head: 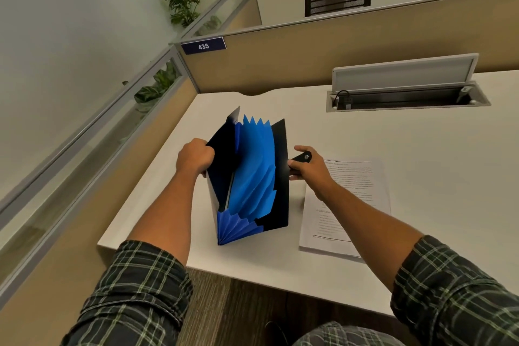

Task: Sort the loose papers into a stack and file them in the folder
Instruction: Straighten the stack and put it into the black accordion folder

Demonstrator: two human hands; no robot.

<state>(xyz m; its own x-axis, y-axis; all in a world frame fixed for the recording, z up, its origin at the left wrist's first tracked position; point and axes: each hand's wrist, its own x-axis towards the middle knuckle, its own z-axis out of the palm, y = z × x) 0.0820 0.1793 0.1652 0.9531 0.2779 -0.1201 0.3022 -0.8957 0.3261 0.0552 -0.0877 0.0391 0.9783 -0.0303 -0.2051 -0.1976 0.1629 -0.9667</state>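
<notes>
On the white desk [351, 135], near its front-left corner, stands the accordion folder [250, 174], upright on its lower edge and spread wide, blue pleated pockets fanned between two black covers. Left hand [195, 159] is curled round the edge of the left cover. Right hand [309, 167] grips the black closure strap [301, 158] at the right cover, fingers wrapped about it. Both hands appear to be drawing the covers apart.

Just to the right of the folder lies the stack of papers [356, 199], squared and flat on the desk, partly under the right forearm, not yet filed.

Judgement: sorting looks complete; the step in hand is opening the folder. Next move calls for one hand to keep a pocket open while the other releases, lifts the stack whole and slides it in edge-first without buckling.

Beyond, an open cable tray [404, 98] is set into the desk.
</notes>
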